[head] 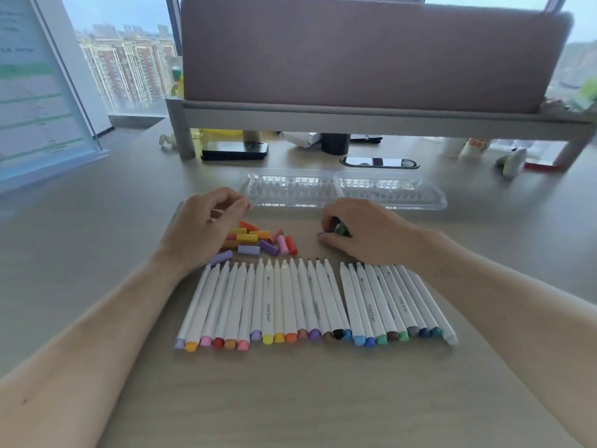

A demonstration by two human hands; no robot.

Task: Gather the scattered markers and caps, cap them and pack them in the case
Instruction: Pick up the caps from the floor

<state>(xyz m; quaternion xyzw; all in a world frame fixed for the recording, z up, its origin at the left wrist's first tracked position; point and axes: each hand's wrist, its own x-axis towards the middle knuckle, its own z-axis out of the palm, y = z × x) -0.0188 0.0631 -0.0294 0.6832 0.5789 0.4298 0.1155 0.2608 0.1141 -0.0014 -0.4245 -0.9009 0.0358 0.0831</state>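
Light wood desk [323,399]; window [129,69] with tower blocks at far left; grey shelf riser [355,119] across the back.

Step in hand, as judged: caps are being gathered and sorted. No marker is capped yet and nothing is packed.

Left to right:
- The left hand [200,231] is held over the warm and purple caps [258,242]. Fingers are curled, thumb and index tips close together. Whether a cap is pinched cannot be told.
- The white markers [316,302] are laid side by side on the near desk, bare tips pointed away and coloured ends toward the person. The row is split by a small gap right of centre. The cap pile lies just beyond the tips.
- The clear case [290,189] is lying open behind the caps. No marker is seen in it.
- The right hand [365,232] is set on the desk right of the pile, fingers curled round the dark green caps [341,228], which are mostly hidden by the hand.

Next move, as judged: a cap has to be matched by colour to a marker's end plug, then pressed straight onto the tip. One hand is needed on the barrel, the other on the cap. Dark shades are easily mixed up.
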